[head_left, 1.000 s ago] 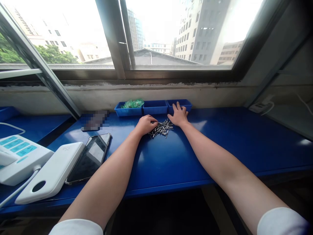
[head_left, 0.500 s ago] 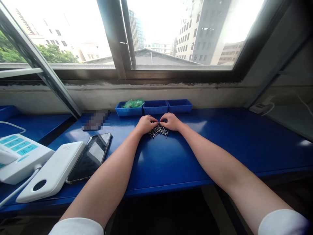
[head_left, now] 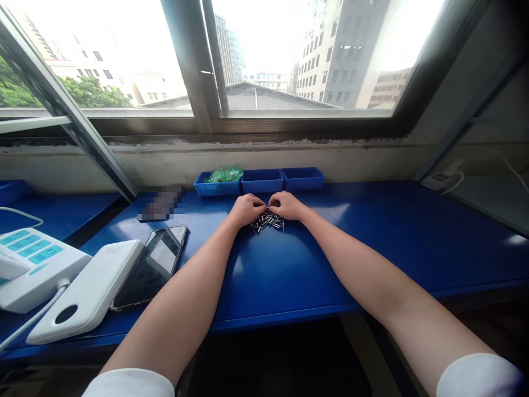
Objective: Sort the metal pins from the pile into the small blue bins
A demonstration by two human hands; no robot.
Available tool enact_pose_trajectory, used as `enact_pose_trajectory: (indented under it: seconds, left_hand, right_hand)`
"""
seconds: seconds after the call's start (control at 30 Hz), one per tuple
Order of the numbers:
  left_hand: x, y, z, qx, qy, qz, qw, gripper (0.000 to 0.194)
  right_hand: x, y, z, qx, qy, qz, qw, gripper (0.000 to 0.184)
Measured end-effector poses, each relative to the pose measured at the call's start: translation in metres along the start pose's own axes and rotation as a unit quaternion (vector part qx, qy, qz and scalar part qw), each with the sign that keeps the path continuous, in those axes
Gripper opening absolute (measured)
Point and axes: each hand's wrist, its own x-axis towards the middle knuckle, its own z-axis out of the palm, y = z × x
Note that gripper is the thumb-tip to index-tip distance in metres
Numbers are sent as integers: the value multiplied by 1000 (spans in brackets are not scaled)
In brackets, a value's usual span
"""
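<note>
A small heap of thin, shiny metal pieces (head_left: 269,221), slim like screws or pins, lies on the blue tabletop (head_left: 285,275). My left hand (head_left: 245,209) rests at the heap's left side, thumb and fingers pinched together over its far edge. From the right, my right hand (head_left: 288,205) curls in with its fingertips also pinched, almost meeting the left ones. Whatever is between the fingertips is too small and too covered to make out. Both hands touch or hover just above the heap; which one, I cannot tell.
Behind the hands stand three blue bins: the left bin (head_left: 217,188) holds green plastic wrapping, beside a middle bin (head_left: 262,182) and a right bin (head_left: 303,178). To the left lie a phone (head_left: 144,281), a white power bank (head_left: 88,292) and a power strip (head_left: 45,264).
Both hands stay pinched over the heap, with only slight finger movement. A few metal pieces at the heap's right edge have shifted a little.
</note>
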Motion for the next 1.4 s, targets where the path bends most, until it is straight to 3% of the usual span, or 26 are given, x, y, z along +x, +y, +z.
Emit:
enact_pose_trajectory:
  seconds: [0.6, 0.73, 0.87, 1.0, 1.1, 1.23, 1.4]
  left_hand:
    - [2, 3, 3, 29, 21, 16, 999, 31]
    - [3, 2, 3, 57, 20, -7, 998, 33]
    - [4, 0, 2, 68, 14, -22, 997, 33]
    - [3, 1, 2, 62, 17, -21, 998, 35]
    - [3, 2, 1, 55, 29, -35, 997, 34]
    - [3, 0, 1, 68, 46, -62, 995, 29]
    - [4, -5, 3, 103, 38, -85, 990, 28]
  right_hand:
    - [-1, -3, 2, 7, 72, 35, 997, 27]
    - [-1, -1, 2, 123, 104, 36, 986, 20]
    - [-1, 2, -1, 267, 109, 26, 957, 16]
    - [-2, 3, -4, 344, 114, 40, 931, 15]
    - [-2, 4, -7, 294, 166, 67, 939, 16]
    - [-3, 10, -12, 67, 281, 130, 949, 22]
    - [-3, 24, -14, -89, 316, 177, 928, 36]
